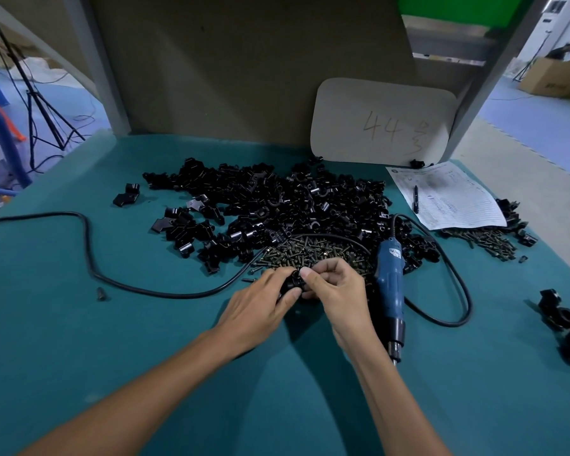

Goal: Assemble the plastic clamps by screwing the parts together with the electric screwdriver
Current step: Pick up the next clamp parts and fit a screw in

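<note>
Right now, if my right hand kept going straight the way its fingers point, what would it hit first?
Past the clamp it pinches, the right hand would likely meet the screw pile first, then the black parts heap behind it. Depth is hard to judge.

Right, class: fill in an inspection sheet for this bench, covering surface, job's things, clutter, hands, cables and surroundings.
Surface: teal table top.
Job's things: heap of black clamp parts; screws heaped in front of it; blue electric screwdriver lying beside the right hand; second screw heap and separate clamps at right.
Clutter: form with a pen on it; board marked 44 at the back; loose screw at left.
Hands: left hand and right hand both hold one clamp.
Cables: black cable loops across the table.
Surroundings: tripod left; cardboard box far right.
</note>
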Demonstrator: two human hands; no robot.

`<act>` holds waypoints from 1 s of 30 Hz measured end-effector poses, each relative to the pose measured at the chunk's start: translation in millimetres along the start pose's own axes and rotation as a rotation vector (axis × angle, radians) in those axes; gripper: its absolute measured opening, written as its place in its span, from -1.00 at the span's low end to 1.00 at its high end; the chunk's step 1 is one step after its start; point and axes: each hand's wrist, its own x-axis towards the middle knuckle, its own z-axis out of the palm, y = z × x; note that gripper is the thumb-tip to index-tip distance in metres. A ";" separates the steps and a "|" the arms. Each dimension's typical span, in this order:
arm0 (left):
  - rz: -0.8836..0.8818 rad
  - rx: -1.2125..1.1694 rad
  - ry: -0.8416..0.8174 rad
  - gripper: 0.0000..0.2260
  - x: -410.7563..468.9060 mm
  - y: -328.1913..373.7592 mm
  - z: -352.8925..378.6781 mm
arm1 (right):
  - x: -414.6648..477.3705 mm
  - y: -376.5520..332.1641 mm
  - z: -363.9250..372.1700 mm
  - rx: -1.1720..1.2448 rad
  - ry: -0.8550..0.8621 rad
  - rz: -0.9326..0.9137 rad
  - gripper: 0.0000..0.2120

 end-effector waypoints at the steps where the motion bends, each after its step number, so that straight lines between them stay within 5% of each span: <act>1: -0.008 -0.007 0.006 -0.62 -0.3 -0.8 0.3 | -1.9 2.2 1.4 0.006 0.013 0.009 -0.85; 4: -0.051 -0.041 0.024 -0.61 0.1 -2.0 0.3 | -8.4 7.2 -1.1 0.042 -0.039 0.021 -0.96; 11: 0.009 0.004 0.034 -0.65 0.7 -2.0 1.8 | -3.4 3.8 -12.8 -0.059 -0.106 0.043 -0.86; 21: 0.002 -0.003 0.032 -0.60 0.4 -1.3 1.3 | 5.4 -7.0 -11.7 -0.604 -0.216 -0.024 -0.81; 24: -0.009 -0.004 0.026 -0.59 0.5 -1.7 1.6 | 5.4 -10.4 -15.1 -0.461 -0.284 -0.036 -0.96; 27: -0.008 0.000 0.024 -0.57 0.9 -1.8 1.5 | 5.8 -10.5 -20.7 -0.375 -0.310 -0.059 -0.91; 30: 0.012 0.014 0.032 -0.58 0.5 -1.0 1.2 | 4.3 -14.4 -17.7 -0.459 -0.262 -0.015 -0.95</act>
